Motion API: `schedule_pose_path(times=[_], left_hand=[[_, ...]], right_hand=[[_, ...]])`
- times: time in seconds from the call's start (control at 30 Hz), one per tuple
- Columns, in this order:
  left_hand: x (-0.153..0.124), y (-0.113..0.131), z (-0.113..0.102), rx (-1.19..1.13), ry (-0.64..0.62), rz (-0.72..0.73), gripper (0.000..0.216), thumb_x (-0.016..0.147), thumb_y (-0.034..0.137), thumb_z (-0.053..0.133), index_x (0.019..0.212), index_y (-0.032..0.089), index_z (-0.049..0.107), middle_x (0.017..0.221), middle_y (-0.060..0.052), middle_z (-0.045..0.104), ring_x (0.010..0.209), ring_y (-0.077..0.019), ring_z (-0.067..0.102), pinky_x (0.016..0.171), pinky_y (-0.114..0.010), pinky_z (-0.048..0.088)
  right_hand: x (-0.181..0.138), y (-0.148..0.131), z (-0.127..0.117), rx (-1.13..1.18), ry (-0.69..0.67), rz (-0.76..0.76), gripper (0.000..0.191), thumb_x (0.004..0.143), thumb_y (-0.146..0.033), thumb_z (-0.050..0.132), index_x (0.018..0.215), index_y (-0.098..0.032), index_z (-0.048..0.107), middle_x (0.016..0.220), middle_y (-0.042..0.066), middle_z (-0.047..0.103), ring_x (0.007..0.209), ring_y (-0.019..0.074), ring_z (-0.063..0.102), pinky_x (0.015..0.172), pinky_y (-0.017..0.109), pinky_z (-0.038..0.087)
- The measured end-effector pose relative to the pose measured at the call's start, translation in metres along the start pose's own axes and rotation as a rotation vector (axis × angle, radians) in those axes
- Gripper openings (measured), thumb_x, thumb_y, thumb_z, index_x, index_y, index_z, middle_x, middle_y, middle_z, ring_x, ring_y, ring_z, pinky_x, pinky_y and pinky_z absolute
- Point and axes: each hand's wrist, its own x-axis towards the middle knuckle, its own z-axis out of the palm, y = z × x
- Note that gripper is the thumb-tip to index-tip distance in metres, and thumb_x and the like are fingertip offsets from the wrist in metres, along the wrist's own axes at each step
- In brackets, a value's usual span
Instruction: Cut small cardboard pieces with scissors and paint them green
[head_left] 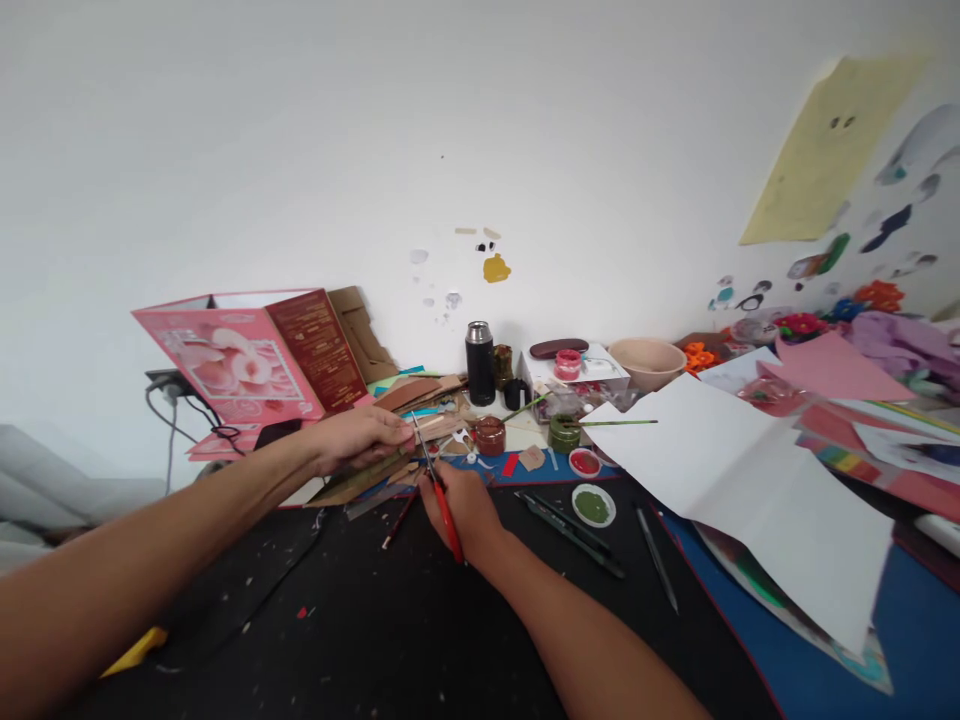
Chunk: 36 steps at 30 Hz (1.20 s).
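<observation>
A: In the head view, where are the scissors?
B: In the right hand, at the near edge of the scraps. The blades point away, tips just beside the left fingertips.
A: Is that grip firm?
B: The right fingers are wrapped around the red handles, though the hand hides much of the loops. How far apart the blades stand is hard to make out.
A: And the left hand?
B: Thumb and fingers are drawn together over the scraps. Whether they pinch a piece, I cannot tell; it's too small there.
A: What else is covered?
B: The bottle partly hides a jar. The white paper covers most of a painted sheet.
A: Anything cut off?
B: Both forearms leave the frame. A yellow thing shows beside the left one, partly hidden; I can't say what it is.
</observation>
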Motion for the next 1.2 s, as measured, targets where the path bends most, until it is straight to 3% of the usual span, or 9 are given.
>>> schedule_pose_path(times=[0.2, 0.4, 0.53, 0.67, 0.73, 0.87, 1.03, 1.2], left_hand=[[0.010, -0.007, -0.015, -0.145, -0.162, -0.118, 0.051, 0.063, 0.063, 0.084, 0.081, 0.018, 0.067, 0.053, 0.006, 0.037, 0.044, -0.0075, 0.017, 0.042, -0.024, 0.009], [0.009, 0.006, -0.005, 0.018, -0.011, -0.045, 0.056, 0.063, 0.069, 0.080, 0.082, 0.017, 0.071, 0.050, 0.007, 0.037, 0.045, -0.0093, 0.021, 0.044, -0.026, 0.012], [0.003, 0.015, 0.003, 0.414, 0.124, 0.086, 0.043, 0.082, 0.059, 0.064, 0.078, 0.017, 0.073, 0.053, 0.002, 0.049, 0.049, -0.0135, 0.038, 0.050, -0.028, 0.026], [-0.009, 0.020, 0.015, 0.948, 0.316, 0.205, 0.039, 0.097, 0.041, 0.048, 0.087, 0.019, 0.078, 0.085, -0.009, 0.077, 0.076, -0.0238, 0.068, 0.065, -0.031, 0.043], [-0.015, 0.020, 0.023, 1.166, 0.402, 0.203, 0.039, 0.100, 0.039, 0.046, 0.093, 0.019, 0.079, 0.096, -0.013, 0.080, 0.084, -0.0293, 0.073, 0.069, -0.034, 0.047], [-0.024, 0.013, 0.039, 1.372, 0.422, 0.212, 0.033, 0.103, 0.037, 0.049, 0.104, 0.017, 0.076, 0.094, -0.017, 0.080, 0.083, -0.0337, 0.077, 0.068, -0.037, 0.051], [-0.022, 0.011, 0.041, 1.308, 0.453, 0.185, 0.038, 0.105, 0.039, 0.046, 0.104, 0.017, 0.076, 0.094, -0.017, 0.079, 0.083, -0.0323, 0.076, 0.069, -0.038, 0.052], [-0.012, 0.016, 0.026, 0.967, 0.382, 0.192, 0.035, 0.098, 0.036, 0.047, 0.088, 0.020, 0.077, 0.092, -0.009, 0.079, 0.085, -0.0252, 0.071, 0.072, -0.032, 0.046]], right_hand=[[0.001, 0.001, 0.001, 0.032, -0.018, -0.022, 0.021, 0.102, -0.028, 0.058, 0.085, -0.019, 0.067, 0.073, 0.005, 0.072, 0.065, 0.0171, 0.065, 0.062, 0.025, 0.035], [0.003, 0.002, -0.003, 0.063, 0.019, 0.032, 0.023, 0.100, -0.029, 0.061, 0.079, -0.020, 0.067, 0.070, 0.003, 0.070, 0.064, 0.0163, 0.061, 0.062, 0.026, 0.036], [0.004, 0.003, -0.005, 0.119, -0.004, 0.046, 0.023, 0.100, -0.037, 0.065, 0.082, -0.021, 0.068, 0.067, 0.001, 0.068, 0.062, 0.0167, 0.061, 0.061, 0.025, 0.037], [0.003, 0.004, -0.007, 0.210, -0.065, 0.079, 0.028, 0.100, -0.046, 0.066, 0.084, -0.022, 0.068, 0.059, -0.002, 0.064, 0.055, 0.0162, 0.061, 0.057, 0.024, 0.039], [0.003, 0.003, -0.008, 0.236, -0.086, 0.081, 0.031, 0.100, -0.049, 0.066, 0.084, -0.023, 0.069, 0.059, -0.002, 0.064, 0.054, 0.0163, 0.062, 0.056, 0.024, 0.041], [0.003, 0.001, -0.009, 0.252, -0.084, 0.086, 0.032, 0.101, -0.051, 0.064, 0.088, -0.023, 0.071, 0.058, -0.002, 0.064, 0.054, 0.0170, 0.062, 0.056, 0.024, 0.042], [0.004, 0.001, -0.008, 0.212, -0.063, 0.079, 0.029, 0.100, -0.046, 0.066, 0.086, -0.022, 0.071, 0.062, -0.001, 0.064, 0.059, 0.0170, 0.061, 0.058, 0.025, 0.040], [0.005, 0.003, -0.004, 0.152, -0.032, 0.057, 0.023, 0.099, -0.033, 0.065, 0.080, -0.020, 0.066, 0.068, 0.000, 0.065, 0.063, 0.0157, 0.058, 0.060, 0.024, 0.037]])
